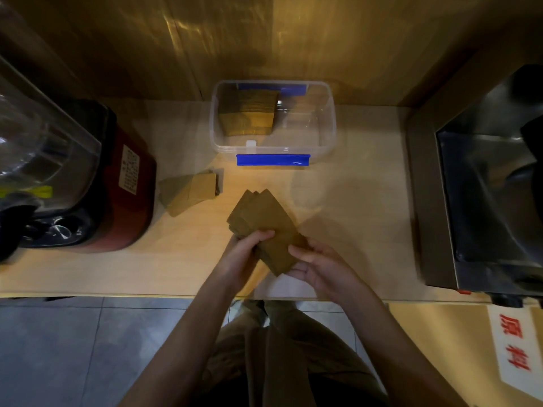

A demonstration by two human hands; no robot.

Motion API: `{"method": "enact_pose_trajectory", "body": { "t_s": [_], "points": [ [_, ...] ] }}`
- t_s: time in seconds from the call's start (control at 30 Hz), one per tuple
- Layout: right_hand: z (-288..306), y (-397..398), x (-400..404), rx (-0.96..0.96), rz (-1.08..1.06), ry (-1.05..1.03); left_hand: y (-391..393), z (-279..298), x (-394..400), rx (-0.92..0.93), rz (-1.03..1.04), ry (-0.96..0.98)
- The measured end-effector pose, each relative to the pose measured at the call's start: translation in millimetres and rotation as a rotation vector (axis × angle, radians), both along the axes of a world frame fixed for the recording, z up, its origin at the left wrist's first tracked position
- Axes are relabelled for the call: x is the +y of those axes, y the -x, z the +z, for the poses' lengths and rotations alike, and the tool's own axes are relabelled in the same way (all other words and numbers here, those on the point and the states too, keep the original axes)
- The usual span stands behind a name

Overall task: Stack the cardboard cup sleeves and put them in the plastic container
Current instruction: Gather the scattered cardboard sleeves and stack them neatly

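I hold a fanned bundle of flat brown cardboard cup sleeves (262, 218) above the counter's front half. My left hand (245, 254) grips its left side with the thumb on top, and my right hand (317, 267) holds its lower right end. A few loose sleeves (191, 192) lie on the counter to the left. The clear plastic container (305, 127) with blue clips stands at the back, open, with a stack of sleeves (248, 113) in its left half.
A red-based blender with a clear jug (88, 177) stands at the left of the wooden counter (352, 201). A steel machine (484, 201) fills the right side. A wooden wall (264, 39) rises behind the container. The counter's front edge runs just below my hands.
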State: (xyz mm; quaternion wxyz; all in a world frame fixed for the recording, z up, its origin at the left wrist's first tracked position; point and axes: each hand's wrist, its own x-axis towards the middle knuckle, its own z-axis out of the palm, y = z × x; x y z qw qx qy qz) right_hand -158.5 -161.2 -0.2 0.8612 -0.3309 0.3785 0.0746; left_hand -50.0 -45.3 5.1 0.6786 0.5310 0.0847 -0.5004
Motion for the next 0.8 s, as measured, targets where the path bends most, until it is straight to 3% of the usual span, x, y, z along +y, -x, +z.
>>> {"method": "enact_pose_trajectory", "body": {
  "t_s": [0.1, 0.2, 0.27, 0.37, 0.47, 0.63, 0.8],
  "points": [
    [-1.8, 3.2, -21.7, -0.017, 0.134, 0.196, -23.0, -2.5, 13.0, -0.154, -0.091, -0.006],
    [-3.3, 3.1, -32.8, 0.000, 0.226, 0.553, -31.6, -10.7, 16.6, -0.473, -0.245, -0.176],
    [-8.4, -1.1, -30.6, 0.032, 0.217, 0.777, -27.2, -20.7, 15.0, -0.647, -0.312, -0.286],
    [-21.8, -4.5, -19.1, 0.009, 0.133, 0.914, -17.3, -34.6, 12.9, -0.796, -0.259, -0.388],
    [-38.6, -4.6, -12.4, 0.034, 0.004, 0.887, -7.9, -40.3, 6.8, -0.795, -0.160, -0.412],
    [-51.3, -9.9, -6.0, 0.113, -0.142, 0.722, 2.0, -52.3, -3.7, -0.633, -0.068, -0.399],
    [-53.9, -18.1, -3.0, 0.166, -0.162, 0.777, 4.7, -48.7, -16.3, -0.520, 0.049, -0.367]
  ]
}}
